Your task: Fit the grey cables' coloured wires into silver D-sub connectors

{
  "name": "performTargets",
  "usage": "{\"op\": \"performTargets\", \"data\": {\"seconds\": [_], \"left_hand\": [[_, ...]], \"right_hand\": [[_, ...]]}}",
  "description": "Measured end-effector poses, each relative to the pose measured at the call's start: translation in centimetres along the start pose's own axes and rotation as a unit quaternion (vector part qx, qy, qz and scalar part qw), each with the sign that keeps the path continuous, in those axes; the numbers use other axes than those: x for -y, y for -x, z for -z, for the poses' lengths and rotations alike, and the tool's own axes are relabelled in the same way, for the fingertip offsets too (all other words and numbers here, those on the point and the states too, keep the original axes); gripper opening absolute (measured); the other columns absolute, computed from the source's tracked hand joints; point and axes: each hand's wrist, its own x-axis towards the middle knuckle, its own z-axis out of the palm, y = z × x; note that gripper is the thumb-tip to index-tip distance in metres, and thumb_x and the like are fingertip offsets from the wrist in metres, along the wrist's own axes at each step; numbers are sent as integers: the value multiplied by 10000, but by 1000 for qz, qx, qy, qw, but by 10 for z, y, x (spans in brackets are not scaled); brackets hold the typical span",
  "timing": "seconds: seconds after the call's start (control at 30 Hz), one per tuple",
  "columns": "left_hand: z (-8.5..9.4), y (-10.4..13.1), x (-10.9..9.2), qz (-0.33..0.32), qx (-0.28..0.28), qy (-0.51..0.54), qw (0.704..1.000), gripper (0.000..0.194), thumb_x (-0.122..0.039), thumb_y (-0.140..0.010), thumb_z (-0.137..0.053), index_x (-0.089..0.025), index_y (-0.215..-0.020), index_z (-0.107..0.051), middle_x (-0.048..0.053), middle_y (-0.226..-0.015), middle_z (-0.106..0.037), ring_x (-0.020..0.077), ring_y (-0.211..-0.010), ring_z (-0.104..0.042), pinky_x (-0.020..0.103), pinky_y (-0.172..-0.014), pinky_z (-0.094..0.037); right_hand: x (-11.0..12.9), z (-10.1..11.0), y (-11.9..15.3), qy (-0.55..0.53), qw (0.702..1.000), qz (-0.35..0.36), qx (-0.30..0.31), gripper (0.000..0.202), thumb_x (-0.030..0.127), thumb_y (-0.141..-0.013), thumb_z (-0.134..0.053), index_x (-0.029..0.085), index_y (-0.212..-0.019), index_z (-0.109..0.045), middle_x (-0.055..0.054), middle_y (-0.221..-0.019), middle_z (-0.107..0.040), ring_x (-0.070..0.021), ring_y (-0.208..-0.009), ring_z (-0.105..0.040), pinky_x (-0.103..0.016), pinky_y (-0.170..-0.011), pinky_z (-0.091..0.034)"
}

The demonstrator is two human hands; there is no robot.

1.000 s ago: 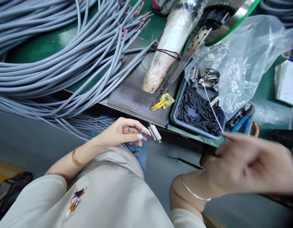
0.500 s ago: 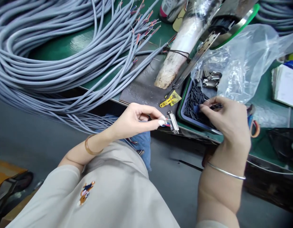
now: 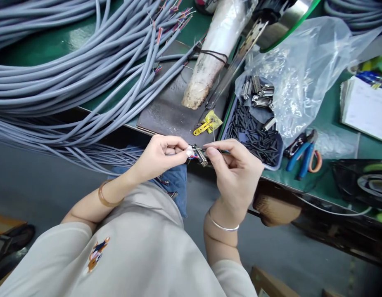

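Left hand (image 3: 161, 154) pinches connector (image 3: 199, 155); right hand (image 3: 236, 173) fingertips pinched, contents hidden.

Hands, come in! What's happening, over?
Left hand pinching connector. Right hand touching its other side. Grey cables heaped left; nothing between hands.

Connector (image 3: 200, 155): mostly hidden between fingertips; pins too small to count. Cable coils (image 3: 54, 70) cut off at 9 and 12 o'clock. Bag (image 3: 302, 70) contents blurred. Book (image 3: 366, 107) cut off at 3 o'clock.
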Motion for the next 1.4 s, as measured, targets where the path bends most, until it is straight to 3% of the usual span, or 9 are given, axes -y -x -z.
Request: {"op": "performTargets", "data": {"seconds": [0.5,0.73,0.83,0.9,0.97,1.03,1.1,1.3,1.4], "left_hand": [[-2,-1,-4,18,19,-34,999,121,-199,-713,-762,-99,-721,-693,-29,-596,-549,33,-528,-421,164,-498,-331],[2,-2,2,7,66,16,998,263,-124,-682,-728,-162,-883,-563,-34,-701,-606,60,-618,-552,158,-573,-440],[5,-2,10,22,100,86,991,321,-161,-708,-717,-187,-969,-532,-44,-697,-626,38,-516,-477,143,-468,-344],[5,-1,13,24,94,122,988,310,-211,-760,-713,-187,-1035,-572,-33,-726,-654,21,-455,-386,150,-404,-246],[6,-1,14,5,67,141,988,284,-286,-809,-733,-186,-1052,-625,-22,-744,-669,16,-429,-352,170,-382,-227],[6,-2,14,-22,34,144,989,262,-356,-816,-777,-177,-977,-673,-15,-736,-675,11,-414,-364,187,-382,-254],[7,-4,12,-35,8,142,989,277,-394,-786,-824,-165,-881,-700,-12,-706,-678,11,-401,-385,195,-380,-265],[8,-8,11,-17,-11,137,990,306,-354,-683,-911,-141,-769,-710,3,-705,-706,9,-394,-436,175,-363,-281],[7,-9,12,-27,-13,146,989,355,-307,-624,-946,-145,-719,-645,-16,-719,-702,0,-385,-443,156,-348,-317]], "right_hand": [[-5,0,-5,-7,999,20,28,138,261,-947,-668,212,-820,-688,33,-730,-618,-70,-528,-433,-257,-495,-305],[1,6,-13,80,983,97,137,177,238,-929,-696,211,-758,-664,47,-651,-588,-67,-525,-449,-237,-520,-355],[5,10,-14,92,972,130,174,140,247,-916,-725,229,-779,-696,62,-616,-571,-63,-511,-433,-233,-505,-347],[8,10,-11,76,982,114,129,41,279,-892,-760,263,-922,-738,77,-585,-520,-66,-484,-392,-244,-470,-318],[11,9,-6,31,996,89,9,186,296,-913,-731,296,-1099,-725,73,-631,-525,-67,-463,-387,-253,-440,-309],[12,6,0,-21,988,90,-125,249,256,-959,-650,328,-1195,-687,45,-776,-616,-69,-478,-494,-250,-423,-348],[10,2,4,-32,972,118,-203,296,193,-980,-595,348,-1220,-672,20,-927,-701,-99,-568,-648,-247,-434,-431],[-3,-9,9,129,960,221,-116,235,95,-852,-747,261,-1015,-717,-11,-992,-808,-195,-846,-791,-303,-693,-642],[-8,-18,7,92,973,180,-108,132,130,-886,-714,249,-938,-692,-25,-1005,-808,-194,-883,-789,-314,-711,-653]]}}
